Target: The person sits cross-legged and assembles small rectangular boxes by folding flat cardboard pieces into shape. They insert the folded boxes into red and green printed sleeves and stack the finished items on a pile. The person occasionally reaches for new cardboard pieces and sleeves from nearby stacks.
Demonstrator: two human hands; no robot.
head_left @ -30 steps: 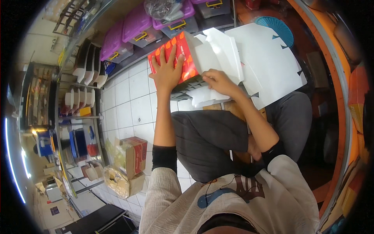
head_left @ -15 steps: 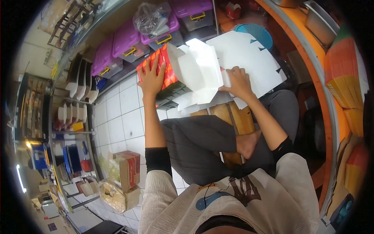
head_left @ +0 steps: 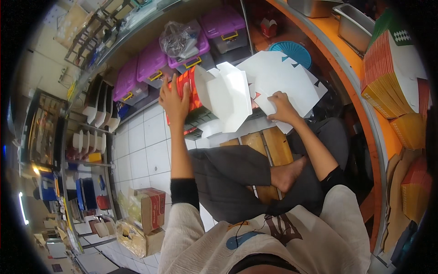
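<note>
Left hand (head_left: pixel 175 101): fingers spread against red carton (head_left: pixel 195 97) extending rightward from palm. Right hand (head_left: pixel 284 109): curled over white carton blank (head_left: pixel 292 81); grip closure indeterminable.

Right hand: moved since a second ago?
Yes: against the teal basket, the right hand has shifted right, from the red box to the white sheets.

left hand (head_left: pixel 175 104): fingers (head_left: pixel 174 84) spread | right hand (head_left: pixel 284 109): fingers bent | forearms (head_left: pixel 182 148) reaching forward
</note>
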